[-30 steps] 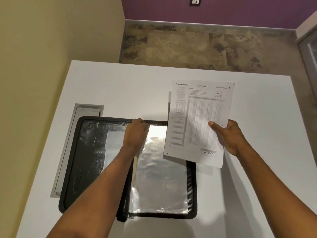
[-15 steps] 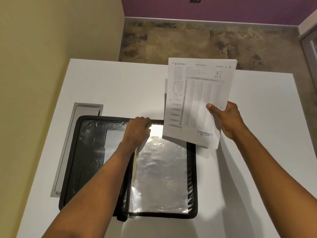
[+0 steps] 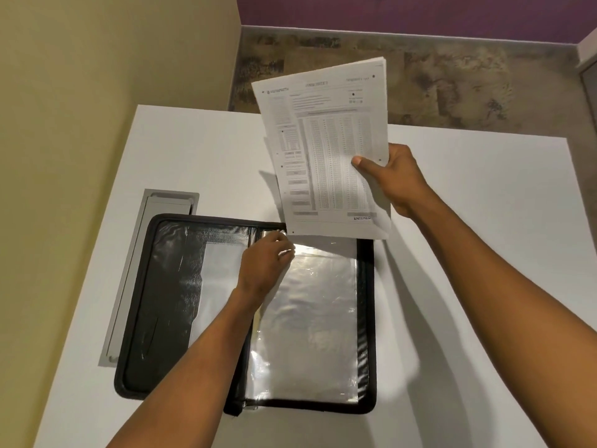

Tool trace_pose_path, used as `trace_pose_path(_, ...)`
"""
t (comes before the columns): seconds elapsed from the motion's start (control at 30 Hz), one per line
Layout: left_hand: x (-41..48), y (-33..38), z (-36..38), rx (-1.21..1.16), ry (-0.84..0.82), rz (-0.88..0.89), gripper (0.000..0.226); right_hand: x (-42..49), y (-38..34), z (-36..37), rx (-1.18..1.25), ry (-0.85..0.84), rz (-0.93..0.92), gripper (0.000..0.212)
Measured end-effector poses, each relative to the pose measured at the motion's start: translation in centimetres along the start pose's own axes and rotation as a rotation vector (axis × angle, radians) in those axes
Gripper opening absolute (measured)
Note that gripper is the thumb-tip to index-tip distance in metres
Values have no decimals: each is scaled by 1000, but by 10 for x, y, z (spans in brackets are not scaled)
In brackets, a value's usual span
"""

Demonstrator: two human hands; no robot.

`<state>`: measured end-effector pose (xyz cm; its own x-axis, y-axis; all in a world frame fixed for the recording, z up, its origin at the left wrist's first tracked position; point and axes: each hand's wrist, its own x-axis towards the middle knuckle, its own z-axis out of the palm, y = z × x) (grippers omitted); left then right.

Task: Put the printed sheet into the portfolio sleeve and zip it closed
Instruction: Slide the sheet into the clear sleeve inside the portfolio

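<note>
Clear plastic portfolio sleeve (image 3: 310,321) lies in the open black portfolio (image 3: 155,305) on the table (image 3: 468,253), left hand (image 3: 263,270) pinching its top edge, right hand (image 3: 392,176) fingers gripping the raised printed sheet (image 3: 323,150)

A white tabletop (image 3: 484,195) stands against a yellow-beige wall (image 3: 97,76). Beyond it lies mottled brown floor (image 3: 452,85), ending at a purple wall (image 3: 420,14) with grey skirting.

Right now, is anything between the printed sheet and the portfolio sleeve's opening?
Nothing visible. The right hand holds the printed sheet above the clear sleeve, and the left hand pinches the sleeve's top edge.
</note>
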<state>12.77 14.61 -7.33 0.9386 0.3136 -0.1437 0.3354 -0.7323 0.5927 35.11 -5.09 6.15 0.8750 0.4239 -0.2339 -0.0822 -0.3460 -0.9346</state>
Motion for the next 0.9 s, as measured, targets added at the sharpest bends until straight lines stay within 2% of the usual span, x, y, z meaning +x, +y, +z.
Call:
trace_pose_path(0.13, -4, -6, 1, 73, 65, 84, 4, 13, -10, 15, -83, -90, -21, 37)
trace_pose_path(0.3, -4, -8, 4, 125, 101, 141, 14, 25, -14, 29, -152, -175, -2, 39)
trace_pose_path(0.47, -2, -4, 8, 113, 101, 179, 8, 31, -16, 35, -201, -212, 5, 36)
trace_pose_path(0.6, -5, 7, 12, 110, 80, 163, 6, 35, -14, 42, -213, -250, 13, 27)
trace_pose_path(0.73, -8, 24, 19, 78, 69, 131, 9, 37, -12, 50, -233, -266, 15, 31)
trace_pose_path(0.9, -7, 51, 28, 64, 21, 90, 22, 42, -12, 53, -247, -273, 14, 30)
